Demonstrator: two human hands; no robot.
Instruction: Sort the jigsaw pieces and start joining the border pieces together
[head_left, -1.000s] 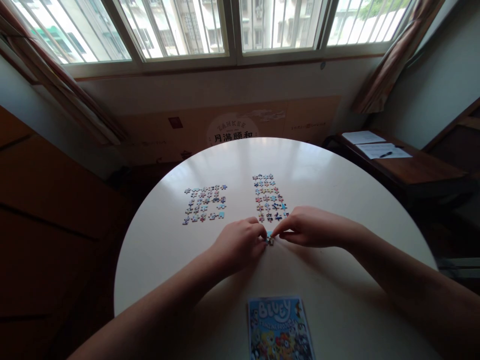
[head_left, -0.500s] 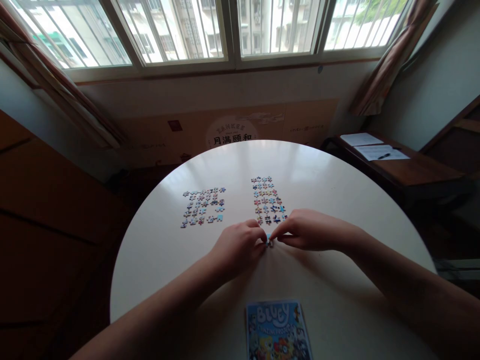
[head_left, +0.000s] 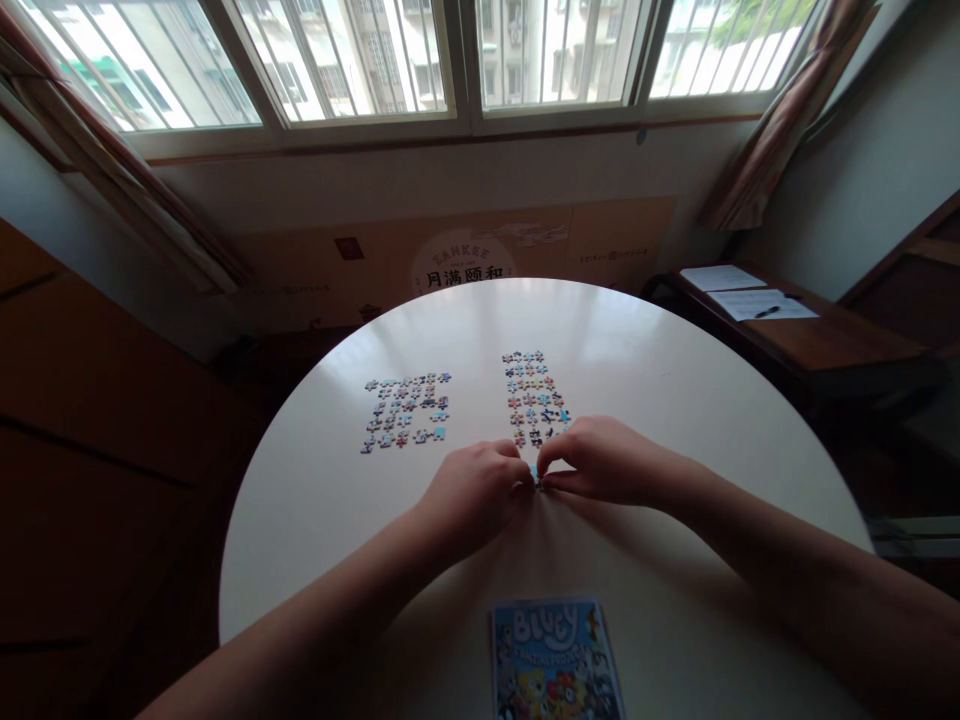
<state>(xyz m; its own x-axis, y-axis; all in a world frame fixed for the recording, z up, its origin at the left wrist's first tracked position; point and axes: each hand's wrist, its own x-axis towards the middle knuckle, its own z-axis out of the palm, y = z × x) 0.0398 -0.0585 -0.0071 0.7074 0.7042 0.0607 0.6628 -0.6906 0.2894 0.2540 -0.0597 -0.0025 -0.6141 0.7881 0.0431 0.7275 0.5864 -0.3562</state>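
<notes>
Low over the white round table (head_left: 315, 540), my two hands meet at a small light-blue jigsaw piece (head_left: 535, 474). My left hand (head_left: 484, 490) is closed, its thumb and fingertips pinching the piece from the left. From the right, my right hand (head_left: 596, 460) pinches its other side with thumb and index finger. The fingers cover most of it, so I cannot tell if it is one piece or two joined. Just beyond my hands lies a block of loose jigsaw pieces (head_left: 531, 386) in rows. Another group of pieces (head_left: 405, 407) is spread in rows to the left.
A blue "Bluey" picture box or card (head_left: 555, 660) lies at the table's near edge. To the right stands a dark wooden side table (head_left: 847, 330) with papers (head_left: 761, 303) and a pen. Barred windows (head_left: 360, 60) and a printed cardboard panel (head_left: 615, 240) are behind the table.
My right thumb and index finger have shifted slightly left and closed in around the jigsaw piece, now more covered. My left hand has hardly moved; the rows of pieces are unchanged.
</notes>
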